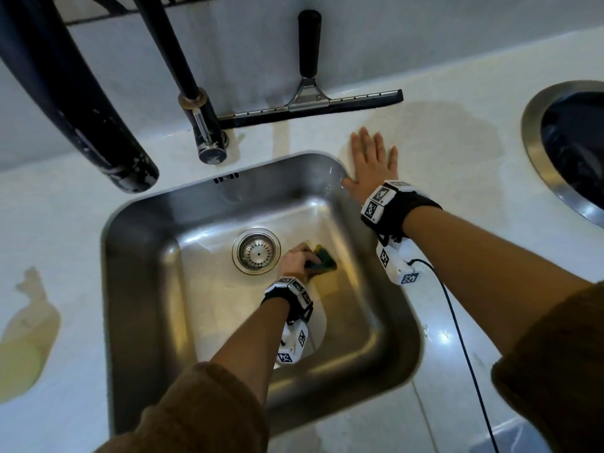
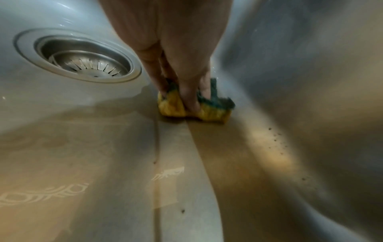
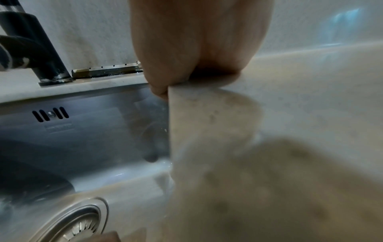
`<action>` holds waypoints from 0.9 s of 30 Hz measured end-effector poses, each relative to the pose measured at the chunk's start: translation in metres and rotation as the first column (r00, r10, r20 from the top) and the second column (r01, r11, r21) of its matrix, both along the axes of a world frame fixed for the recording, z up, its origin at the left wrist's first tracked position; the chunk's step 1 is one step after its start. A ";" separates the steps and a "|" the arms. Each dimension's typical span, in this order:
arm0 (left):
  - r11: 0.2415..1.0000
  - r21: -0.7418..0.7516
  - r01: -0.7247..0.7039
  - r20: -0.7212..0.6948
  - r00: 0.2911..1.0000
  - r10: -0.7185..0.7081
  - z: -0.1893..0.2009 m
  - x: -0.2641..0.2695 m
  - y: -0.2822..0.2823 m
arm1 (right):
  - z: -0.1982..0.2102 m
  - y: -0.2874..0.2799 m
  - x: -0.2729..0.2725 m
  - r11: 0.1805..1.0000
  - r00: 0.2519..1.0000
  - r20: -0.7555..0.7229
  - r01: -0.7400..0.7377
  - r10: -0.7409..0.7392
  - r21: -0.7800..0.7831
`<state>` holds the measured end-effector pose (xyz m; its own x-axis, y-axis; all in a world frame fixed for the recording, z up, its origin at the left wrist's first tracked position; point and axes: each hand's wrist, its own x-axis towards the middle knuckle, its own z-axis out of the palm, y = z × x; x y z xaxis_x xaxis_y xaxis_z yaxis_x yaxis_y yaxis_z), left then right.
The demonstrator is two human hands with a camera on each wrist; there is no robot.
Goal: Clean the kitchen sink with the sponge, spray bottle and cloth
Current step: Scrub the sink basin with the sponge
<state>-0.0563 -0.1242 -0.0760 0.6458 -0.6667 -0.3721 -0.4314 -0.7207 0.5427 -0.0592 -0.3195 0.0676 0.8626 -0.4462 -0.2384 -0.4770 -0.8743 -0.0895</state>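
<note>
A yellow sponge with a green scouring side (image 1: 322, 258) (image 2: 194, 106) lies pressed on the floor of the steel sink (image 1: 140, 263), just right of the round drain strainer (image 1: 256, 250) (image 2: 82, 63). My left hand (image 1: 295, 261) (image 2: 184, 78) grips it from above, fingers curled over its green top. My right hand (image 1: 372, 161) (image 3: 196, 49) rests flat on the white counter at the sink's back right corner, fingers straight, thumb at the rim. No spray bottle or cloth is in view.
A black faucet (image 1: 199, 103) (image 3: 47, 54) rises behind the sink, its spout (image 1: 98, 125) hanging over the left. A squeegee (image 1: 307, 93) leans on the back wall. A round steel-rimmed opening (image 1: 536, 152) sits far right. A yellowish stain (image 1: 29, 338) marks the left counter. A black cable (image 1: 457, 338) trails off my right wrist.
</note>
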 end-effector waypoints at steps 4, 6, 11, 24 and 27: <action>0.996 -0.031 0.080 -0.135 0.987 -0.083 0.015 0.011 0.005 | 0.002 -0.001 0.001 1.000 1.000 -0.014 0.002 -0.002 0.003; 0.998 -0.058 0.005 -0.080 0.997 -0.009 0.021 0.029 0.002 | 0.000 -0.001 0.001 1.000 1.000 -0.022 -0.001 0.001 0.005; 0.990 -0.076 -0.121 0.157 0.979 0.132 0.028 0.082 -0.014 | -0.004 -0.003 0.002 1.000 1.000 -0.011 -0.008 0.008 0.010; 0.998 -0.065 -0.019 0.094 0.995 0.025 0.004 0.064 -0.062 | -0.010 -0.004 0.007 1.000 1.000 0.001 0.001 -0.001 -0.028; 1.000 -0.006 0.005 0.082 0.997 -0.004 0.000 0.044 -0.063 | -0.010 -0.004 0.006 1.000 1.000 -0.023 -0.002 0.002 -0.022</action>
<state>-0.0123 -0.1877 -0.0764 0.6709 -0.6719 -0.3138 -0.4778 -0.7153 0.5099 -0.0531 -0.3235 0.0580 0.8580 -0.4496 -0.2484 -0.4768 -0.8770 -0.0596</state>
